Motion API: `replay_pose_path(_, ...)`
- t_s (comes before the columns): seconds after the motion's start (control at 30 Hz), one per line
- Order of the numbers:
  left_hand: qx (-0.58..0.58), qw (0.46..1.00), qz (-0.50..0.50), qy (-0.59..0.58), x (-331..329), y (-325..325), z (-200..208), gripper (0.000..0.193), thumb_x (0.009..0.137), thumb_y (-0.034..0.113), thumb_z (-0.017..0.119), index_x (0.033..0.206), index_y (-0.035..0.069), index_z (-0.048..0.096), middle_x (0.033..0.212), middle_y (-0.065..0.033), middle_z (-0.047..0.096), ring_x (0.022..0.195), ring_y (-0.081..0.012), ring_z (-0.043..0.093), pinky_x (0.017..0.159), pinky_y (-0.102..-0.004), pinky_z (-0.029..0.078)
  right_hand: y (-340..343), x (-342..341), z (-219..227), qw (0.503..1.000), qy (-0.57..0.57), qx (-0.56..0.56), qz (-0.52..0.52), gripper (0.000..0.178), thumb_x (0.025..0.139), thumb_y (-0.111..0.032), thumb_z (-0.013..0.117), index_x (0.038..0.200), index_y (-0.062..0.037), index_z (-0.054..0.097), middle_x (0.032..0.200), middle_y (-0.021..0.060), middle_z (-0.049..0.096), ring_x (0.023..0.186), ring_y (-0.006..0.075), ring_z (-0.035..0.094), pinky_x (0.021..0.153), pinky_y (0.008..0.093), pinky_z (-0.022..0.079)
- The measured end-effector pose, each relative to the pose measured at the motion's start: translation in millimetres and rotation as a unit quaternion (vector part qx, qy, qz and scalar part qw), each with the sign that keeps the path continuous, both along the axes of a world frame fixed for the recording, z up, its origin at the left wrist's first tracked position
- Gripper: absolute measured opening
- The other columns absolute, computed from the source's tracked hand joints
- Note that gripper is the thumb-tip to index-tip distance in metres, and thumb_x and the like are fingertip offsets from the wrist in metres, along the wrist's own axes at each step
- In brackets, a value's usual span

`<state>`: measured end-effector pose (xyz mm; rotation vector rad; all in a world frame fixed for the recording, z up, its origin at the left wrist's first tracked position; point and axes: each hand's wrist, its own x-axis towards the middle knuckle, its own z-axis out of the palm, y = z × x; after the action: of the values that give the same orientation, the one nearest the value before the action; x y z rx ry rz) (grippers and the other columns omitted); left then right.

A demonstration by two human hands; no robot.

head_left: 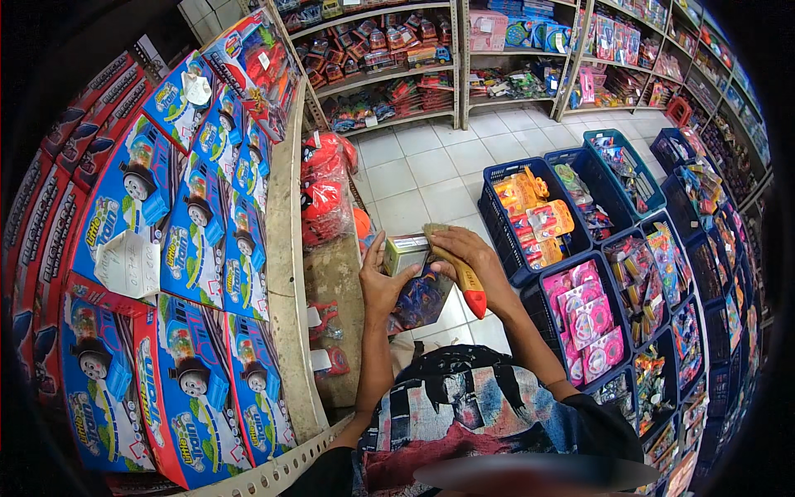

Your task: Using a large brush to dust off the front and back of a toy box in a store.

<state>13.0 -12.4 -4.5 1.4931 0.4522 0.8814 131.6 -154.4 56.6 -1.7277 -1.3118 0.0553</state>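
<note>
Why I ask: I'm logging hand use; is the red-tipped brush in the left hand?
No, the right hand grips the brush, while the left hand holds a package.

Pale square floor tiles (443,199); loaded grey shelving (460,66) along the far and right sides; worn ledge (286,240) at left

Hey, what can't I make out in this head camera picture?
In the head view:
Small box: part of its left side, behind the left hand.
Brush: part of its handle, covered by the right hand.
Grey shape, lower edge: too blurred to identify.
Far-right packets: too small to tell apart.
</note>
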Motion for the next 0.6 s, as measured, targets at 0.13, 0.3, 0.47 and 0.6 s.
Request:
replay_pose_path(0.13,0.001,1.000,0.001,0.015,-1.4,1.1,-0.3,0.081,0.065,-0.002,0.079,0.133,-0.004,0.037,0.105,-0.0175,0.063,0.094,-0.0214,0.063,0.082,-0.0304,0.051,1.6,0.4,0.6,1.000,0.000,0.005,0.006,0.047,0.077,-0.031,0.070,0.115,-0.0043,0.062,0.117,0.0147,0.061,0.115,0.0327,0.052,0.098,0.0390,0.041)
replay_pose_path(0.3,-0.003,1.000,0.002,0.019,-2.1,2.3,-0.1,0.081,0.065,-0.001,0.079,0.133,-0.004,0.037,0.103,-0.0169,0.063,0.092,-0.0209,0.063,0.082,-0.0299,0.051,2.2,0.6,-1.1,1.000,0.005,0.001,0.005,0.047,0.078,-0.033,0.069,0.115,-0.0053,0.062,0.116,0.0147,0.061,0.116,0.0329,0.052,0.098,0.0390,0.041)
replay_pose_path(0.47,-0.003,1.000,0.003,0.019,-4.0,2.8,2.2,0.082,0.065,-0.001,0.079,0.134,-0.004,0.035,0.101,-0.0159,0.064,0.090,-0.0200,0.064,0.080,-0.0293,0.051,2.5,-0.2,1.0,1.000,-0.005,0.002,0.005,0.047,0.077,-0.033,0.069,0.115,-0.0070,0.062,0.116,0.0144,0.061,0.115,0.0332,0.052,0.097,0.0394,0.042)
replay_pose_path(0.6,0.014,1.000,0.009,0.021,-6.0,4.0,3.7,0.084,0.065,-0.002,0.079,0.136,-0.003,0.034,0.099,-0.0153,0.064,0.090,-0.0195,0.064,0.080,-0.0288,0.051,3.3,-1.1,2.3,1.000,0.002,0.006,0.007,0.044,0.078,-0.033,0.068,0.112,-0.0054,0.063,0.115,0.0122,0.062,0.115,0.0337,0.051,0.098,0.0413,0.039)
